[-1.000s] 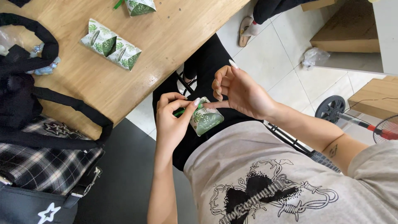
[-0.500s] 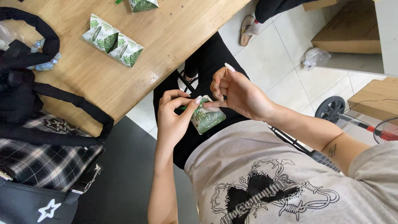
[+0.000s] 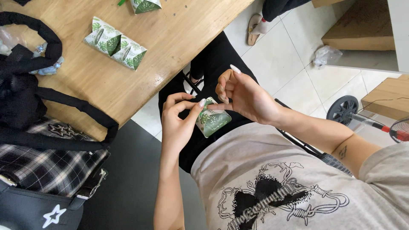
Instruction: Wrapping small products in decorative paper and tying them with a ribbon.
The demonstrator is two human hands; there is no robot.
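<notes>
A wooden table (image 3: 170, 47) with a warm, light grain fills the upper left of the view, its edge running diagonally above a tiled floor (image 3: 294, 81). On it lie two folded paper boxes with a green leaf print (image 3: 115, 43), touching each other, and a third such box (image 3: 145, 5) sits at the far edge, cut off by the frame. At the left end a black strap bag (image 3: 21, 85) rests on the wood, just beside a crumpled clear plastic wrap (image 3: 40, 64).
</notes>
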